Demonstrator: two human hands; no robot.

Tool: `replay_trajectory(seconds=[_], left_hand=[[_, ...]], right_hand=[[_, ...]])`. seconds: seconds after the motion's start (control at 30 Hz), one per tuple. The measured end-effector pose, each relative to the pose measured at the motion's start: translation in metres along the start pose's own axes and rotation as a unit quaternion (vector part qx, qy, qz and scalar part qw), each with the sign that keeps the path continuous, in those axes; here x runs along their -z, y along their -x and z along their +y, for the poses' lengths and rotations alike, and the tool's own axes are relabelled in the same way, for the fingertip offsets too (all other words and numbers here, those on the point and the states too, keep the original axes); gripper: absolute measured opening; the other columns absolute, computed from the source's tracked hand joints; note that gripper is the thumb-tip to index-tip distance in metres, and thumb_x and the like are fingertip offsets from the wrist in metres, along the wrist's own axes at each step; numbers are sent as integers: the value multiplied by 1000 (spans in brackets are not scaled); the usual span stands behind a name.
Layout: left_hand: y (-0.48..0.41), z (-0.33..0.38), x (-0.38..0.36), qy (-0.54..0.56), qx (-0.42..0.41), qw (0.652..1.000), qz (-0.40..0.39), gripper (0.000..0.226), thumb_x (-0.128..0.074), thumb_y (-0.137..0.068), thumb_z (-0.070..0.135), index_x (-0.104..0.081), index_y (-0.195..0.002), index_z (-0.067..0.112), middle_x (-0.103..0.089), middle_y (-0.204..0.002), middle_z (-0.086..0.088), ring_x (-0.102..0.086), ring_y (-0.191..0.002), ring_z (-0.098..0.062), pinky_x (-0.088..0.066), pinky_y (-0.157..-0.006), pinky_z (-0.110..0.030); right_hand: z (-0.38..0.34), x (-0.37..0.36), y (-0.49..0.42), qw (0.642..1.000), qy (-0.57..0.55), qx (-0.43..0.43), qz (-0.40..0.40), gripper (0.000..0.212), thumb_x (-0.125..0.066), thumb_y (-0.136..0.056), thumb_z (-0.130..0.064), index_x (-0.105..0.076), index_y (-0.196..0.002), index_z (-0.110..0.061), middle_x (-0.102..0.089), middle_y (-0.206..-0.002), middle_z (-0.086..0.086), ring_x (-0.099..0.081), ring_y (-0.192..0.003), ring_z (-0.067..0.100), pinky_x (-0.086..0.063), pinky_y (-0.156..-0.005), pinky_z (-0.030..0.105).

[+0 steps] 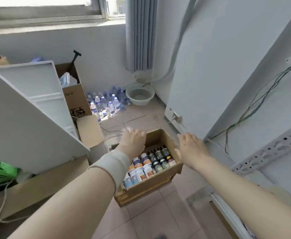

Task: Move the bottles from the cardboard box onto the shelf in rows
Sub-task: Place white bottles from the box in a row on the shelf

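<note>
An open cardboard box point(160, 182) sits on the tiled floor in the middle of the head view. Inside it stand several small bottles point(149, 163): white ones with orange and blue labels toward the near left, dark dropper bottles toward the far right. My left hand point(133, 142) hovers over the box's far left part, fingers loosely spread, holding nothing; a beige band wraps its wrist. My right hand point(191, 148) hangs above the box's right wall, fingers apart and empty. A white metal shelf frame point(265, 154) rises at the right.
White panels point(29, 107) lean at the left over long cardboard boxes point(37, 185). Taller cartons point(75, 97) stand behind them. Several water bottles point(106, 102) and a basin point(140, 96) crowd the far corner. Green wires point(255, 107) hang on the right wall.
</note>
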State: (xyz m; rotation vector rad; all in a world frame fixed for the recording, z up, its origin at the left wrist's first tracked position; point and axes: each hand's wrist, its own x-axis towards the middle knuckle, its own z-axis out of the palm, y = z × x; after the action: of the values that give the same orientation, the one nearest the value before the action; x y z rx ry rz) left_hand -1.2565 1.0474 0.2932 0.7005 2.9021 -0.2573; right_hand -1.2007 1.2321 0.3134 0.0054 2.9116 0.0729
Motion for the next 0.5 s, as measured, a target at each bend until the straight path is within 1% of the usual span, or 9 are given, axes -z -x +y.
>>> replay_trajectory(seconds=[0.1, 0.17, 0.3, 0.4, 0.47, 0.5], left_hand=[[-25, -17, -60, 52, 40, 995, -72, 34, -45, -96, 26, -46, -127, 12, -54, -126, -10, -51, -117, -28, -41, -96, -37], [-41, -20, -98, 101, 79, 985, -114, 36, -44, -96, 26, -45, -129, 13, -54, -126, -9, -50, -117, -27, -41, -96, -37], [-61, -12, -167, 181, 151, 947, -216, 43, -44, -96, 31, -40, -134, 13, -52, -132, -9, -50, -121, -28, -42, -96, -37], [-72, -2, -214, 248, 201, 905, -280, 43, -44, -95, 32, -41, -134, 14, -52, -134, -8, -51, -121, -27, -43, -95, -37], [-79, 5, -240, 309, 250, 867, -303, 41, -44, -95, 33, -43, -133, 15, -53, -132, -8, -52, -119, -27, -44, -95, -37], [-84, 9, -251, 343, 280, 841, -312, 41, -45, -95, 34, -44, -131, 15, -54, -131, -8, -53, -119, -27, -45, -95, -37]], right_hand=[[-10, -49, -48, 998, -7, 26, -58, 54, -41, -95, -37, -28, -140, -9, -37, -143, 12, -31, -135, 29, -30, -110, 38], [-14, -83, -79, 994, -15, 42, -101, 55, -41, -95, -37, -28, -141, -9, -36, -145, 12, -29, -137, 29, -28, -112, 38], [-19, -155, -122, 979, -32, 69, -191, 49, -44, -94, -35, -34, -136, -10, -43, -137, 11, -38, -128, 27, -32, -106, 35], [-22, -201, -138, 958, -31, 95, -268, 48, -43, -94, -34, -35, -134, -9, -44, -136, 11, -39, -127, 27, -33, -104, 34], [-22, -225, -151, 947, -38, 103, -303, 53, -43, -95, -35, -32, -139, -8, -42, -138, 11, -38, -128, 27, -32, -106, 34], [-22, -236, -160, 941, -51, 102, -318, 54, -43, -95, -33, -30, -140, -8, -41, -139, 12, -38, -129, 27, -32, -107, 34]])
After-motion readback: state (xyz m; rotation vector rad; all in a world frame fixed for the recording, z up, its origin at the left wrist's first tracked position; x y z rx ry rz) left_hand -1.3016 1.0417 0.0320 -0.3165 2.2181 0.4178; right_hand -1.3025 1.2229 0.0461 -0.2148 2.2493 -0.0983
